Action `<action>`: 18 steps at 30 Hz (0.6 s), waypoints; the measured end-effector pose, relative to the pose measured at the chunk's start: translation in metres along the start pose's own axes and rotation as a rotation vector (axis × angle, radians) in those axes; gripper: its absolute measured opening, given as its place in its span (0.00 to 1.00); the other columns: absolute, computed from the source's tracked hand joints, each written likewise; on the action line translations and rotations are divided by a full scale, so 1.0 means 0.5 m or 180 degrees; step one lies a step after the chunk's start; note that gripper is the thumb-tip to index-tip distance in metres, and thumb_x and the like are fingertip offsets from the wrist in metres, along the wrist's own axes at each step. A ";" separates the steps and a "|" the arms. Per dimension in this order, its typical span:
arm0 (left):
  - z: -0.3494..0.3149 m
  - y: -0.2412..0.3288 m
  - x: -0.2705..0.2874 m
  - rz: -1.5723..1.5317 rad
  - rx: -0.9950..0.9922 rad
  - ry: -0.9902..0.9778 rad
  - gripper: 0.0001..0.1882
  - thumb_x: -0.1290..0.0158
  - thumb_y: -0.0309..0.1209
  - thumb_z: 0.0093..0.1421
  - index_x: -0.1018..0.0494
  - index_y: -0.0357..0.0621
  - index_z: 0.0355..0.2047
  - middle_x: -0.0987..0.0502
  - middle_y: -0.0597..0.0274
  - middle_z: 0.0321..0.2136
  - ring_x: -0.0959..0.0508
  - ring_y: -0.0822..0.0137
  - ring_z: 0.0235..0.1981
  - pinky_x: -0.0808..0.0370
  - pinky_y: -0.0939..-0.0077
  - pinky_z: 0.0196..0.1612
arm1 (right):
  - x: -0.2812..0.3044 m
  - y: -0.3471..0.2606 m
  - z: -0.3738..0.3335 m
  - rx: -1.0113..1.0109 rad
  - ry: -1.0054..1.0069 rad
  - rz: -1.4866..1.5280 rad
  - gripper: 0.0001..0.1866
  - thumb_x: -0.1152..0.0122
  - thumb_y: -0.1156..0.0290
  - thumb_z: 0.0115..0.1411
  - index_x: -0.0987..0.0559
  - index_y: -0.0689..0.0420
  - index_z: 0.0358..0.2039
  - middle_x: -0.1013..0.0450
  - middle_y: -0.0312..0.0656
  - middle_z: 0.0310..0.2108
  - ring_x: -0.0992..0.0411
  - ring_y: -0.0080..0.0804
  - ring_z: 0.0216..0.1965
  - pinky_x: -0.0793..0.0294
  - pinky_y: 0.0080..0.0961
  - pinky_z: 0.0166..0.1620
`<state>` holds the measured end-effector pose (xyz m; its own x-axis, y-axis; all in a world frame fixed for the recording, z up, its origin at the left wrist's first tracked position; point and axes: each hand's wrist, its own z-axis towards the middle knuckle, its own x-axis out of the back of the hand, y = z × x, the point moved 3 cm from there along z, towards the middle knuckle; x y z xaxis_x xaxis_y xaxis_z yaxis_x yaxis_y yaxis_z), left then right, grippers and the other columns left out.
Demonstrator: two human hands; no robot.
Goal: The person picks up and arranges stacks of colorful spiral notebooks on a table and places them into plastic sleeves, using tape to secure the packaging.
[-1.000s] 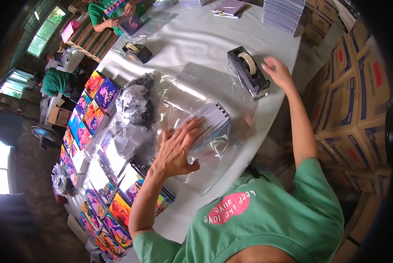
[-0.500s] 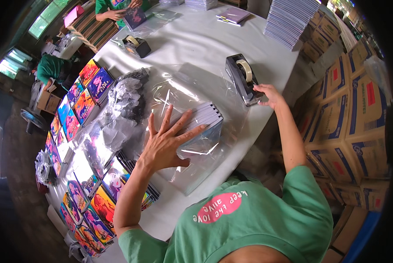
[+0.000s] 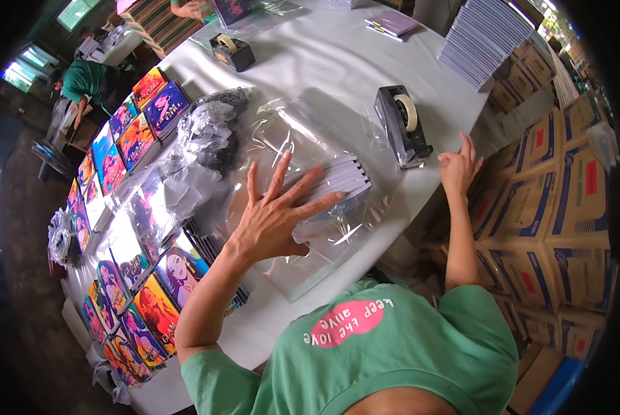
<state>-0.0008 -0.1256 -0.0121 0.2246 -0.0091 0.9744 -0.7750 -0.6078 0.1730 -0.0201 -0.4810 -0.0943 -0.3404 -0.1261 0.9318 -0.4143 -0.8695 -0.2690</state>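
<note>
My left hand (image 3: 272, 218) lies with fingers spread on a clear plastic bag (image 3: 299, 273). Under the film and my fingers is a stack of spiral-bound notebooks (image 3: 344, 176), its pale edges and dark bindings showing. To the right stands a black tape dispenser (image 3: 401, 128) with a roll of tape. My right hand (image 3: 459, 171) is raised just right of the dispenser's front end, past the table edge. Its thumb and forefinger are pinched together while other fingers point up; whatever is between them is too small to make out.
Colourful notebooks (image 3: 161, 311) lie in rows at the left beside crumpled plastic (image 3: 206, 135). A second tape dispenser (image 3: 232, 52) and a co-worker's hand (image 3: 194, 8) are at the far side. A tall notebook stack (image 3: 483, 41) stands far right; cartons (image 3: 524, 214) are piled beside the table.
My right hand has left the tape dispenser's front end and moved right, its fingers now pointing up. My left hand stays spread on the bag. The whole view has shifted slightly.
</note>
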 end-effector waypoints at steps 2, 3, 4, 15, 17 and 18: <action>0.008 0.000 -0.005 -0.0001 -0.0063 0.0108 0.62 0.28 0.45 0.20 0.47 0.88 0.60 0.53 0.73 0.66 0.65 0.48 0.68 0.70 0.28 0.59 | 0.045 -0.053 0.037 0.0031 -0.0839 0.1662 0.07 0.40 0.73 0.54 0.17 0.58 0.32 0.28 0.39 0.36 0.31 0.23 0.39 0.31 0.32 0.37; 0.004 0.000 -0.007 0.0021 -0.0036 0.0057 0.62 0.28 0.45 0.22 0.48 0.88 0.60 0.54 0.73 0.66 0.65 0.48 0.68 0.68 0.26 0.59 | 0.067 -0.088 0.035 -0.0006 -0.1284 0.2500 0.07 0.41 0.75 0.53 0.17 0.57 0.33 0.23 0.40 0.28 0.26 0.21 0.32 0.26 0.23 0.30; 0.006 0.001 -0.005 0.0055 -0.0016 0.0013 0.61 0.28 0.44 0.23 0.48 0.89 0.60 0.54 0.73 0.66 0.66 0.49 0.68 0.66 0.25 0.58 | 0.099 -0.153 0.030 0.0551 -0.1761 0.2471 0.10 0.42 0.76 0.53 0.18 0.56 0.37 0.24 0.38 0.24 0.28 0.20 0.25 0.30 0.20 0.23; 0.007 0.003 0.001 -0.0026 -0.0054 0.0167 0.60 0.29 0.42 0.24 0.48 0.89 0.60 0.55 0.73 0.67 0.69 0.47 0.67 0.66 0.22 0.57 | 0.111 -0.405 0.005 0.2170 -0.1308 0.0041 0.54 0.29 0.70 0.41 0.51 0.44 0.66 0.24 0.48 0.25 0.24 0.40 0.26 0.27 0.27 0.34; -0.005 -0.002 -0.001 -0.0053 0.0045 0.0034 0.60 0.29 0.42 0.25 0.47 0.87 0.60 0.56 0.72 0.67 0.70 0.46 0.67 0.68 0.24 0.58 | 0.167 -0.376 0.035 0.2031 -0.2134 0.0162 0.54 0.28 0.69 0.39 0.48 0.42 0.65 0.24 0.47 0.29 0.25 0.43 0.33 0.29 0.32 0.40; -0.008 -0.003 0.000 -0.0063 0.0073 -0.0025 0.59 0.30 0.42 0.25 0.47 0.87 0.61 0.56 0.71 0.67 0.70 0.45 0.67 0.69 0.26 0.58 | 0.188 -0.359 0.047 0.1933 -0.2532 0.0204 0.54 0.28 0.68 0.38 0.47 0.41 0.65 0.23 0.46 0.31 0.25 0.44 0.37 0.29 0.34 0.43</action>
<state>-0.0019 -0.1218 -0.0117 0.2445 -0.0029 0.9696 -0.7567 -0.6259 0.1889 0.0420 -0.3481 0.0474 0.4085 -0.2710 0.8716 0.1619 -0.9183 -0.3613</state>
